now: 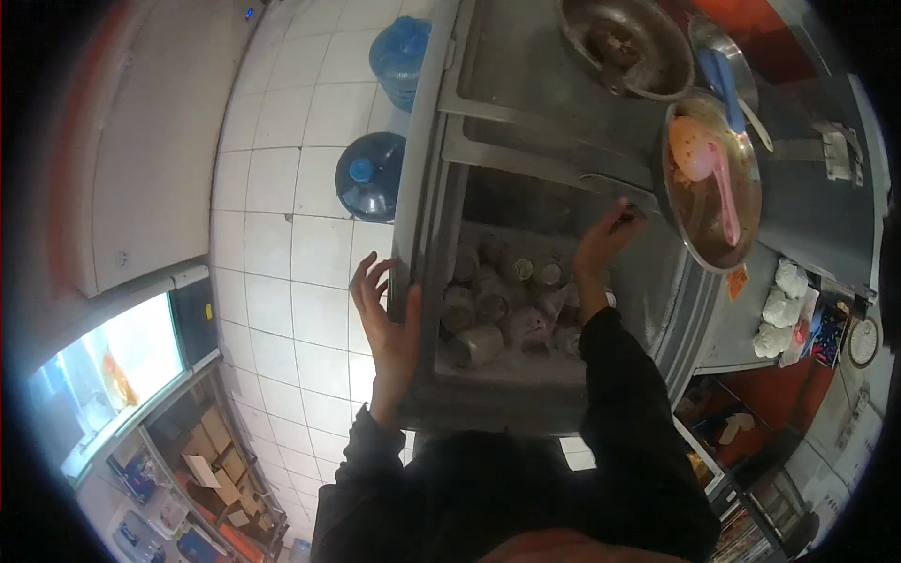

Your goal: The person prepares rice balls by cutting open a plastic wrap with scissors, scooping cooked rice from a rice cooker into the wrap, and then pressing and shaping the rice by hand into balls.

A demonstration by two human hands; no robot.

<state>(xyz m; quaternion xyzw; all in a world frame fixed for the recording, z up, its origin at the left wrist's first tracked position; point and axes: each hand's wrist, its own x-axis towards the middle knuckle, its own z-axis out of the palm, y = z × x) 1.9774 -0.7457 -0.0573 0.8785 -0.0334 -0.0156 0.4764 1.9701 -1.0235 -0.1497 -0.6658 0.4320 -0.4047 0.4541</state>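
Observation:
A chest freezer with a sliding glass lid stands before me, its near part showing round containers and wrapped items in a frosty inside. My left hand rests at the freezer's left rim, thumb on the rim side and fingers spread over the outer edge. Over the right part of the freezer is my right hand, fingers bent near the curved handle of the lid; whether it grips the handle is unclear. Just beyond that hand, an oval metal basin holds a pink ladle and an orange residue.
A dark metal bowl sits on the far glass, near a metal pan with a blue cloth-like item. Blue water bottles stand on the tiled floor at left. White bundles lie at right; a lit fish tank is at lower left.

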